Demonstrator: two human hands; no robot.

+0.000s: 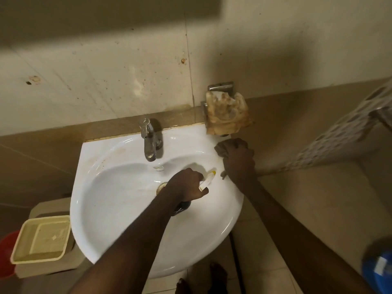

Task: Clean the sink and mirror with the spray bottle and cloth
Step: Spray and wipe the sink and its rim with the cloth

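Observation:
A white wall-hung sink (118,219) fills the middle of the view, with a chrome tap (149,141) at its back edge. My left hand (186,185) hovers over the basin near the drain and grips a spray bottle (209,179) with a white head and yellow nozzle tip pointing to the right rim. The bottle's dark body pokes out below my wrist. My right hand (237,160) holds a bunched brownish cloth (220,149) against the sink's right rim. No mirror is in view.
A stained, crumpled plastic bag (227,113) hangs on a metal soap holder above the sink's right corner. A cream plastic tub (40,240) sits on a block at the lower left, beside something red. A blue object (379,264) is at the right edge. My bare feet show below the sink.

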